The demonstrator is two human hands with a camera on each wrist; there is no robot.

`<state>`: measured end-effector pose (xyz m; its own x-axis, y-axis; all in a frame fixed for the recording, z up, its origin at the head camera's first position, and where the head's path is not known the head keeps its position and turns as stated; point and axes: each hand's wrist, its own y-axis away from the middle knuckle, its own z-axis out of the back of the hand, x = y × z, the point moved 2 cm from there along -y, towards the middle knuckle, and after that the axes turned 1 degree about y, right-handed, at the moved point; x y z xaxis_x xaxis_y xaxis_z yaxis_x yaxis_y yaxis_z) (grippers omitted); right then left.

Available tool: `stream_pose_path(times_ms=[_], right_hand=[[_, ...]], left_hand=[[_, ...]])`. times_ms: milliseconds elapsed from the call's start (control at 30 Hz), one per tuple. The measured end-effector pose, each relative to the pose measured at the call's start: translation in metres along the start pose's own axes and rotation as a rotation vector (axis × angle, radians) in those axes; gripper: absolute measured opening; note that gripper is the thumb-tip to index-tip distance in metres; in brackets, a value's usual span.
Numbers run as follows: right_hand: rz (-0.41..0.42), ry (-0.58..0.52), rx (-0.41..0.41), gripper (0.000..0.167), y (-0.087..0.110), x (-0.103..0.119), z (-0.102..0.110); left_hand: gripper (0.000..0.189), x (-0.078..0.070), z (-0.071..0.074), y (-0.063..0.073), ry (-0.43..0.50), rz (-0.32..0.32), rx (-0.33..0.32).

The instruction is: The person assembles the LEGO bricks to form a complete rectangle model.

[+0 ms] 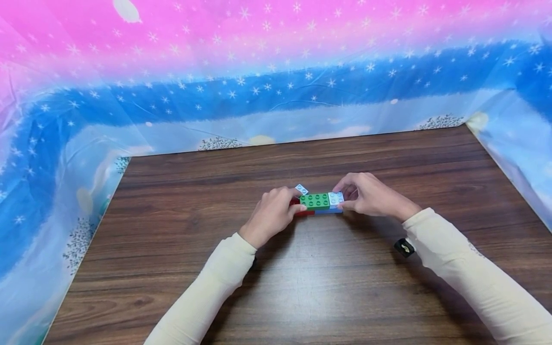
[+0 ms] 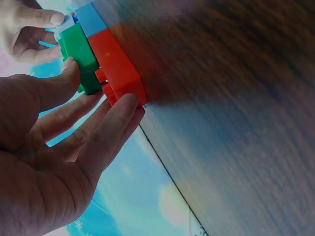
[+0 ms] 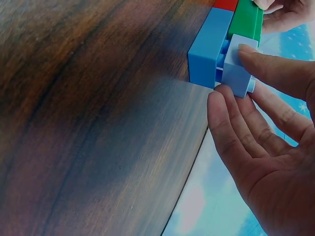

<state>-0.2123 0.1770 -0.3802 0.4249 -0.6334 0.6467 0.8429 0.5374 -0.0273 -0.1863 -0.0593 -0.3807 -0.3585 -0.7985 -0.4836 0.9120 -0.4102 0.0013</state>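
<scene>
A red brick (image 2: pixel 118 66) and a blue brick (image 3: pixel 209 46) stand end to end on the table as a bottom row. A green brick (image 1: pixel 315 201) sits over their joint. My left hand (image 1: pixel 273 211) grips the green brick, thumb on its near side; a fingertip touches the end of the red brick. With thumb and fingers, my right hand (image 1: pixel 368 195) pinches a small white brick (image 3: pixel 238 64) at the right end of the green one. Blue studs show in a gap under the white brick. Behind my left fingers lies another small pale brick (image 1: pixel 301 189), partly hidden.
The bricks stand on a dark wooden table (image 1: pixel 181 220), with its back edge beyond them. A pink and blue snowflake cloth (image 1: pixel 276 86) hangs round the back and sides. A black wrist device (image 1: pixel 404 247) hangs by the right sleeve.
</scene>
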Motion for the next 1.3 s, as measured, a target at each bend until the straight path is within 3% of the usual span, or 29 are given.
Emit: stream_pose_path(times_ms=[1000, 1300], right_hand=[[0.001, 0.018, 0.007, 0.028, -0.001, -0.002, -0.001], [-0.026, 0.02, 0.004, 0.029, -0.002, -0.002, -0.002]], left_hand=[[0.035, 0.0, 0.0, -0.002, -0.023, -0.007, 0.002], [0.039, 0.009, 0.005, -0.002, 0.078, -0.022, 0.01]])
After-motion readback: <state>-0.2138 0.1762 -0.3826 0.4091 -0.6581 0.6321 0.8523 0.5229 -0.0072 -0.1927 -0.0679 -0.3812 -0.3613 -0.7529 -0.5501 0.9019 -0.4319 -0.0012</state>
